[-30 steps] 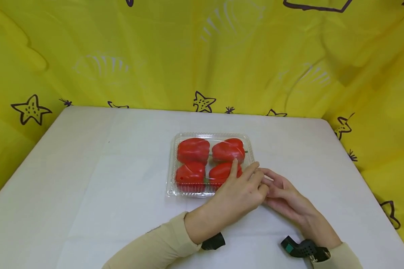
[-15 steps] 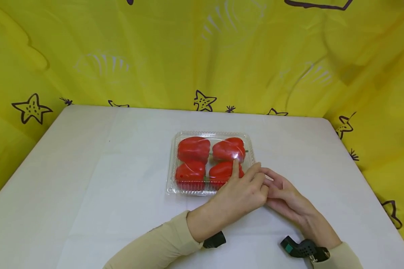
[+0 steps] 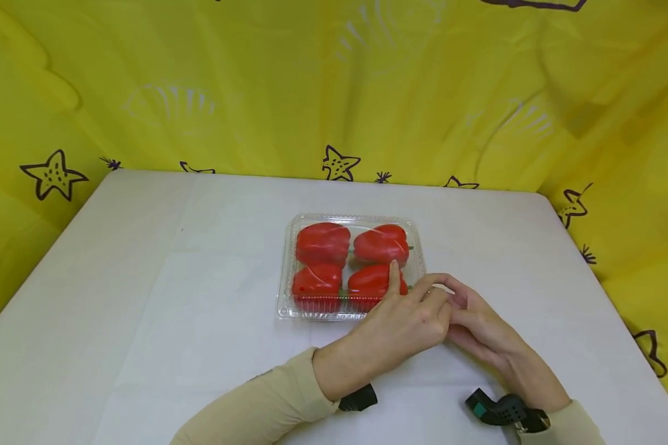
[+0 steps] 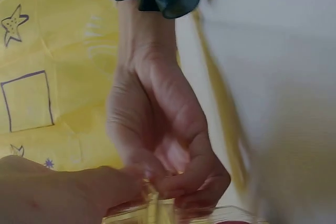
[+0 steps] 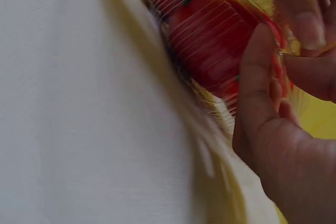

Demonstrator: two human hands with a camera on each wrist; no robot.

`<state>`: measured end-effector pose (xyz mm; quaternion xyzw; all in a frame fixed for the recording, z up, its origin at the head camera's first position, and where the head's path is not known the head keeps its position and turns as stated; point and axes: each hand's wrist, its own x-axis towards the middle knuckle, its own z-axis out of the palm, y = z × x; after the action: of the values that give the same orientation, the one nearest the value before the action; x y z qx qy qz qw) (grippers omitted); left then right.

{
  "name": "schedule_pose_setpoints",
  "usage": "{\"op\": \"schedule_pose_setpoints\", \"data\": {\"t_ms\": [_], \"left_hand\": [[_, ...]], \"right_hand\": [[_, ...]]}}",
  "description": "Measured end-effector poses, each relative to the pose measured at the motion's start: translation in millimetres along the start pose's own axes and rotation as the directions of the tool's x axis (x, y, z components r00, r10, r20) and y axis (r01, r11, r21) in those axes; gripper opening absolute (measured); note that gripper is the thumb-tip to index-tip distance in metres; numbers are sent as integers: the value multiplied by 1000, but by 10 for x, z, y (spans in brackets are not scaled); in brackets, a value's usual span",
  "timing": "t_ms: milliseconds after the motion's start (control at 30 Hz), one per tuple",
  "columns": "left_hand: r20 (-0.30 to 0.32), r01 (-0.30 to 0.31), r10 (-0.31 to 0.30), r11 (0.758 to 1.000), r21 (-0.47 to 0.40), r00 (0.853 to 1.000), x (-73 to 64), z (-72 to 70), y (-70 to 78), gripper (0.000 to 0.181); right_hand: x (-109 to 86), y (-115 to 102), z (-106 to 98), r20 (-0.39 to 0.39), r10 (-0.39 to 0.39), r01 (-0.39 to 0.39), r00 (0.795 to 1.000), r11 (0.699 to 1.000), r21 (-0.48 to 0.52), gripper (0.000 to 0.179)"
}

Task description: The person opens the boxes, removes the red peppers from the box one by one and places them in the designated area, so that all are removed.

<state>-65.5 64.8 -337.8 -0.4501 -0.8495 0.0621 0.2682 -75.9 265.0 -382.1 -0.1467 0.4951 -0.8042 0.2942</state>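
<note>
A clear plastic clamshell container (image 3: pixel 284 272) lies on the white table, its lid down over several red bell peppers (image 3: pixel 380 244). At its right front corner both hands meet. The left hand (image 3: pixel 403 324) reaches across from the front, index finger straight on the lid over the nearest right pepper, its other fingers bent at the edge. The right hand (image 3: pixel 487 330) comes from the right, thumb and fingers on the container's edge. In the right wrist view, the right hand (image 5: pixel 283 145) pinches that edge close to the ridged side wall. The left thumb is hidden in the head view.
The white-covered table (image 3: pixel 200 358) runs out to both sides of the container. A yellow curtain (image 3: pixel 267 93) with drawn starfish hangs behind it and along the sides. A black wrist strap (image 3: pixel 506 411) sits on the right wrist.
Both hands have shifted slightly right along the container's corner. The left middle finger, raised before, is now bent, and the right index finger reaches over beside it. The container has hardly moved.
</note>
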Motion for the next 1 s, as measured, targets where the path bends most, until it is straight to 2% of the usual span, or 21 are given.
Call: {"op": "schedule_pose_setpoints", "data": {"t_ms": [133,200,300,367,433,533,667,767,933,1000], "left_hand": [[91,15,-5,993,-113,996,7,-56,-68,20],[116,48,-27,983,-178,993,-2,-86,-124,23],[182,120,-74,960,-253,981,-29,-136,-216,33],[248,165,-98,951,-263,964,-59,-169,-277,44],[319,208,-121,945,-254,940,-107,-195,-337,57],[383,243,-144,944,-224,912,-219,-216,-425,70],[400,273,-161,932,-240,902,-436,-220,-555,74],[394,308,-185,911,-276,900,-620,-226,-666,77],[346,354,-241,882,-313,907,-864,-244,-868,88],[329,381,-274,866,-324,904,-938,-250,-935,95]], "right_hand": [[-36,-46,5,-20,16,-17,1000,999,-29,49],[-39,-69,13,-31,17,-18,999,999,-43,50],[-32,-105,29,-56,24,-28,998,997,-76,48],[-31,-126,40,-77,28,-36,997,994,-106,48],[-32,-146,53,-102,38,-52,994,989,-141,47],[-39,-168,68,-148,55,-84,987,976,-200,49],[-50,-182,70,-191,81,-126,978,964,-232,50],[-52,-182,67,-193,90,-135,977,963,-235,50],[-41,-187,71,-193,46,-102,980,953,-286,54],[-39,-194,80,-201,20,-85,979,944,-319,56]]}}
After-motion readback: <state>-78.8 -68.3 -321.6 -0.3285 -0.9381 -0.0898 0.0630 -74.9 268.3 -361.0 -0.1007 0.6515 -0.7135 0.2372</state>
